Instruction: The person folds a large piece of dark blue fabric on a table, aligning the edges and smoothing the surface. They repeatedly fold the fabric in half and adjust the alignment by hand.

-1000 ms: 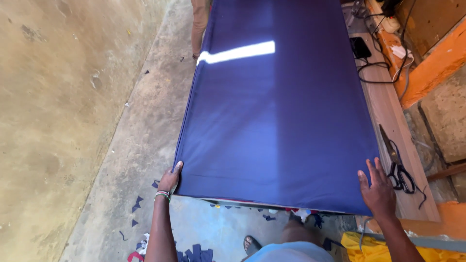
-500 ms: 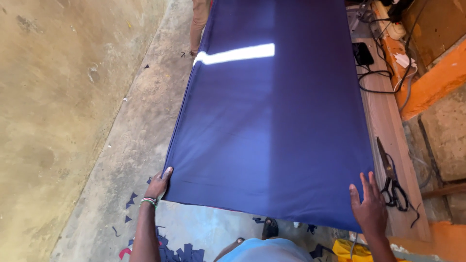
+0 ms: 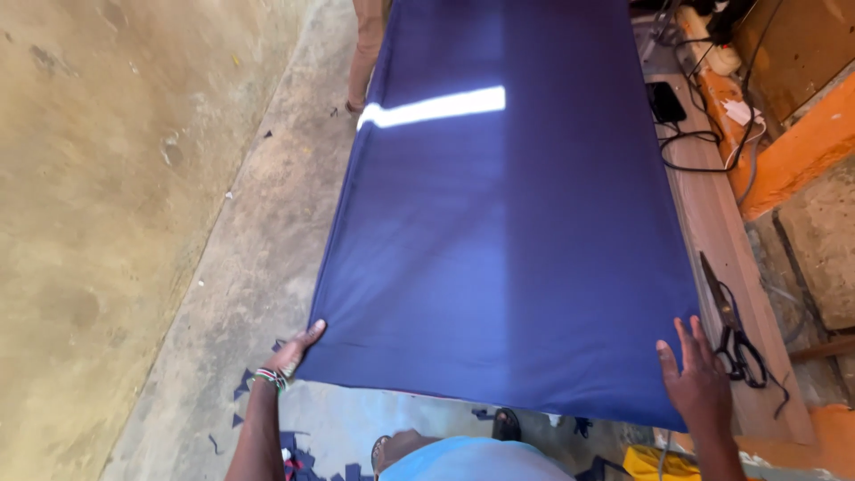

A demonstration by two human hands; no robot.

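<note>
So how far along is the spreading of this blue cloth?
Done: the blue cloth lies stretched flat over the wooden table, mostly smooth. In hand: the left hand grips its near left corner, and the right hand presses flat on the near right corner. Left: the near edge hangs past the table end. The scissors lie untouched beside it.

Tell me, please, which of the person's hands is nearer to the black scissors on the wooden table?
The right hand. It rests on the near right corner of the blue cloth, just beside the scissors. The left hand holds the opposite corner, across the cloth's full width.
</note>
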